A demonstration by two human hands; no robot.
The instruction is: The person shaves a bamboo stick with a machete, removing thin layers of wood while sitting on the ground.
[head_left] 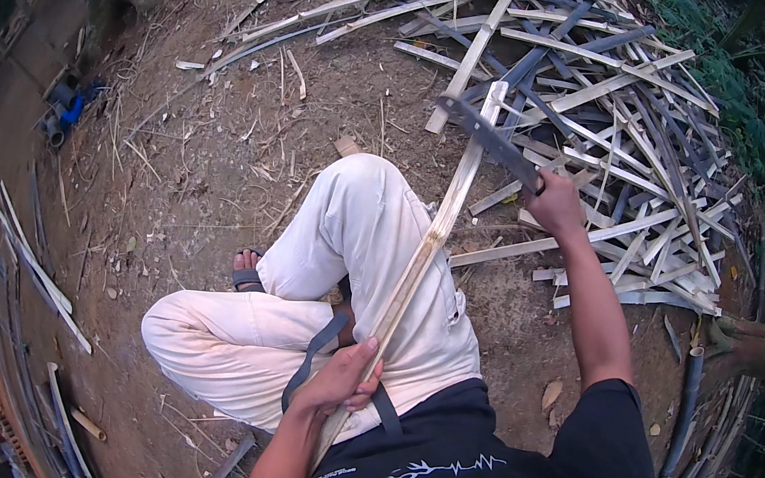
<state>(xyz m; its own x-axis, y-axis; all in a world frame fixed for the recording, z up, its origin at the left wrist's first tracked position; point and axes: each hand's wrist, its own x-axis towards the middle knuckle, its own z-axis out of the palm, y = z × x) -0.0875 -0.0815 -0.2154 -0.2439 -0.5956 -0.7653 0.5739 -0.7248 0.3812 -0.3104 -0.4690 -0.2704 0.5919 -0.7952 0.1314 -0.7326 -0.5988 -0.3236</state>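
Note:
A long, pale split bamboo strip (pixel 433 237) slants from my waist up over my raised knee. My left hand (pixel 342 378) is closed around its lower part, close to my lap. In my right hand (pixel 558 207) is the handle of a machete (pixel 495 145), gripped tight. Its dark, broad blade lies across the strip near the far end, pointing left. Whether the edge has entered the bamboo I cannot tell. A dark strap (pixel 316 354) hangs over my lap beside my left hand.
Piled split bamboo strips (pixel 634 169) spread over the ground at the far right. More strips (pixel 42 270) lie at the left. A bamboo pole (pixel 684 417) and a cut trunk (pixel 761 346) are at the right. Wood shavings litter the dirt (pixel 205 161).

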